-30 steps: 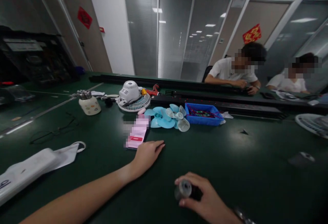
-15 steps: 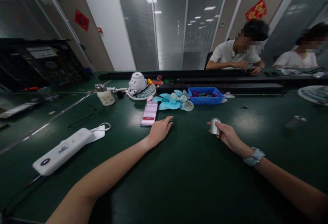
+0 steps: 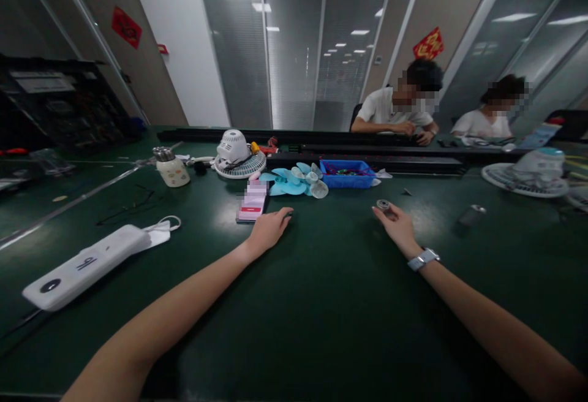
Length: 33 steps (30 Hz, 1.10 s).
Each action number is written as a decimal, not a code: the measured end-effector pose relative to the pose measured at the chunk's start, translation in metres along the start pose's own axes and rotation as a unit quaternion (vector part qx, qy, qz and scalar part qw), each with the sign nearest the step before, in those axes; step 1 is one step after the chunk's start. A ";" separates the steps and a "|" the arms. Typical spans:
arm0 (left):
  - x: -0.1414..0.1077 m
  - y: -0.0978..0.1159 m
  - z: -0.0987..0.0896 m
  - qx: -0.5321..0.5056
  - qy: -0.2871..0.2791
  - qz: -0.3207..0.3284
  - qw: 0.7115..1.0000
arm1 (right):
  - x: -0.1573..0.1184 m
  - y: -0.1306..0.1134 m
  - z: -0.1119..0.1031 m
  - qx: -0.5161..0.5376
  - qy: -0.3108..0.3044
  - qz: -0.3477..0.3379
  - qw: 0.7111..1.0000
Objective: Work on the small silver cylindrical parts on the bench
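My right hand (image 3: 397, 228) is closed around a small silver cylindrical motor (image 3: 383, 204), whose round end faces up towards me; the fingers hide most of its side. My left hand (image 3: 269, 230) rests low over the table beside a phone (image 3: 253, 201) with a lit pinkish screen. Its fingers are pinched, and a small dark thing (image 3: 289, 213) shows at the tips, too small to name. Beyond the left hand lies a pile of light-blue and clear fan blades (image 3: 294, 181). A second silver motor (image 3: 472, 214) lies to the right of my right hand.
Behind the blades are a blue tray (image 3: 349, 176) of wires and a white fan head (image 3: 234, 149). A patterned bottle (image 3: 172, 169) and a white power strip (image 3: 92, 267) are at left. Another fan (image 3: 528, 175) lies at right. Two people sit across the green table (image 3: 321, 304).
My view has swung to the right. The motor in my right hand has tipped from upright, side showing, to its round end facing me. My left hand stays by the phone.
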State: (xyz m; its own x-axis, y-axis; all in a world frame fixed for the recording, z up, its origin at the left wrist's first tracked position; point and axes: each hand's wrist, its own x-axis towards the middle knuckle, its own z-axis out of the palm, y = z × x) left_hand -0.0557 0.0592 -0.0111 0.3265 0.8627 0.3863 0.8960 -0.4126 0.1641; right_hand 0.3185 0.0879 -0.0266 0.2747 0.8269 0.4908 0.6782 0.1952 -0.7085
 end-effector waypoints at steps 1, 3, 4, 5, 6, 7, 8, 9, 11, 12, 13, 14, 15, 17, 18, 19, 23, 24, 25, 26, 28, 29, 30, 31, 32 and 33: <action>0.000 0.000 0.000 0.000 -0.001 0.000 1.000 | 0.001 0.003 0.000 -0.002 -0.007 0.008 1.000; 0.000 0.001 -0.002 -0.001 -0.003 -0.002 1.000 | 0.003 0.006 -0.001 0.000 -0.038 0.042 0.998; -0.001 0.002 -0.003 -0.002 -0.004 -0.005 1.000 | 0.003 0.005 -0.002 0.000 -0.053 0.055 0.997; -0.003 0.003 -0.004 -0.002 -0.005 -0.009 1.000 | 0.002 0.003 -0.004 -0.004 -0.054 0.062 0.997; -0.005 0.004 -0.005 -0.001 -0.006 -0.016 1.000 | 0.000 -0.002 -0.006 -0.013 -0.037 0.057 0.998; -0.008 0.005 -0.006 0.001 -0.009 -0.024 1.000 | -0.003 -0.009 -0.009 -0.026 -0.005 0.038 0.999; -0.011 0.006 -0.007 0.003 -0.013 -0.032 0.999 | -0.007 -0.018 -0.010 -0.042 0.039 0.004 0.998; -0.013 0.008 -0.008 0.004 -0.017 -0.041 0.999 | -0.013 -0.031 -0.011 -0.056 0.081 -0.041 0.994; -0.018 0.011 -0.008 0.004 -0.028 -0.051 0.998 | -0.026 -0.062 -0.004 -0.066 0.103 -0.139 0.983; -0.020 0.012 -0.009 0.005 -0.034 -0.055 0.998 | -0.032 -0.080 0.005 -0.060 0.068 -0.179 0.980; -0.021 0.014 -0.010 0.006 -0.039 -0.060 0.997 | -0.038 -0.097 0.016 -0.048 0.001 -0.213 0.976; -0.021 0.015 -0.010 0.009 -0.043 -0.066 0.997 | -0.043 -0.113 0.030 -0.033 -0.087 -0.234 0.968; -0.022 0.016 -0.012 0.013 -0.048 -0.072 0.996 | -0.046 -0.128 0.047 -0.014 -0.167 -0.239 0.956; -0.021 0.016 -0.014 0.022 -0.058 -0.072 0.995 | -0.047 -0.149 0.082 0.006 -0.278 -0.219 0.935; -0.022 0.016 -0.015 0.025 -0.065 -0.063 0.996 | -0.046 -0.155 0.098 0.004 -0.309 -0.204 0.929; -0.022 0.016 -0.016 0.027 -0.071 -0.048 0.996 | -0.043 -0.160 0.113 -0.006 -0.327 -0.192 0.925; -0.022 0.013 -0.016 0.032 -0.083 -0.009 0.996 | -0.036 -0.159 0.147 -0.050 -0.332 -0.175 0.926; -0.022 0.013 -0.015 0.031 -0.083 -0.005 0.996 | -0.036 -0.157 0.149 -0.050 -0.325 -0.169 0.929; -0.021 0.012 -0.014 0.029 -0.084 -0.001 0.996 | -0.037 -0.155 0.151 -0.045 -0.319 -0.163 0.933; -0.020 0.012 -0.013 0.026 -0.084 0.003 0.996 | -0.037 -0.154 0.151 -0.036 -0.312 -0.159 0.936; -0.019 0.013 -0.012 0.021 -0.080 0.008 0.997 | -0.038 -0.151 0.150 -0.016 -0.290 -0.158 0.944; -0.019 0.013 -0.012 0.020 -0.077 0.010 0.997 | -0.038 -0.150 0.150 -0.011 -0.277 -0.160 0.947; -0.019 0.013 -0.012 0.020 -0.074 0.010 0.997 | -0.037 -0.150 0.150 -0.011 -0.265 -0.162 0.951; -0.019 0.013 -0.012 0.020 -0.073 0.010 0.997 | -0.036 -0.149 0.150 -0.017 -0.256 -0.160 0.953; -0.019 0.014 -0.012 0.021 -0.073 0.009 0.997 | -0.036 -0.149 0.151 -0.025 -0.255 -0.156 0.954; -0.020 0.014 -0.013 0.023 -0.074 0.006 0.997 | -0.035 -0.148 0.153 -0.031 -0.258 -0.151 0.954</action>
State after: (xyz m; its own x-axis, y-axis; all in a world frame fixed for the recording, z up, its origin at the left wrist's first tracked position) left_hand -0.0536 0.0327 -0.0048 0.3757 0.8928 0.2485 0.9032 -0.4128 0.1176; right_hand 0.1042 0.1103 -0.0162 -0.3009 0.8905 0.3412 0.7172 0.4471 -0.5345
